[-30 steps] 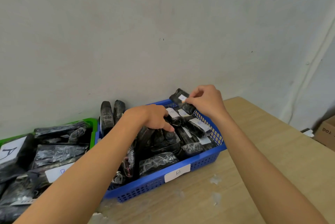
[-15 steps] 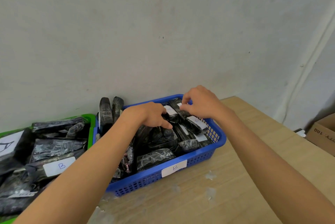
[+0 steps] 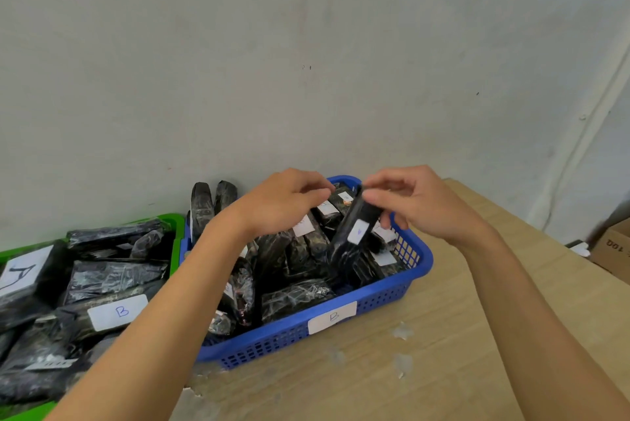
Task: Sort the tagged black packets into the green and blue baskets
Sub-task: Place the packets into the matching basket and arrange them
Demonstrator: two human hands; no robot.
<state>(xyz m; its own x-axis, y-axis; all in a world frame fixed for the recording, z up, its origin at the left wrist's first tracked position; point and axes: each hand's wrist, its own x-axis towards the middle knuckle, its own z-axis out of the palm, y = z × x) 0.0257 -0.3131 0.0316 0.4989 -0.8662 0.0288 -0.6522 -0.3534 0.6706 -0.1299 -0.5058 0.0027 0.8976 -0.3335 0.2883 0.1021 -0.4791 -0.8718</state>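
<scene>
Black packets [image 3: 112, 279] wrapped in shiny film fill the green basket [image 3: 175, 243] at the lower left of the frame. One of them carries a white tag marked A [image 3: 20, 275] and another a tag marked B [image 3: 117, 312]. Just right of the green rim, two packets [image 3: 201, 205] stand upright at the back left corner of the blue basket [image 3: 421, 270], close to the grey wall [image 3: 306, 62].

The left hand [image 3: 283, 204] hovers over the middle of the blue basket with its fingers curled inward. Whether they pinch anything cannot be told, since the fingertips are turned away from view. Below it the blue basket is packed with more tagged packets [image 3: 293, 298], some lying flat and some leaning. A white label marked B [image 3: 332, 317] is stuck on its front wall.

Right of centre, the right hand [image 3: 422, 205] pinches the upper end of one packet [image 3: 344, 246] between thumb and fingers. This packet is tilted, its white tag [image 3: 358, 232] faces the camera, and its lower end dips among the packets in the blue basket. The mark on the tag is too small to read.

Both baskets sit on a light wooden table [image 3: 443, 352]. A cardboard box [image 3: 613, 250] shows at the right edge of the frame.
</scene>
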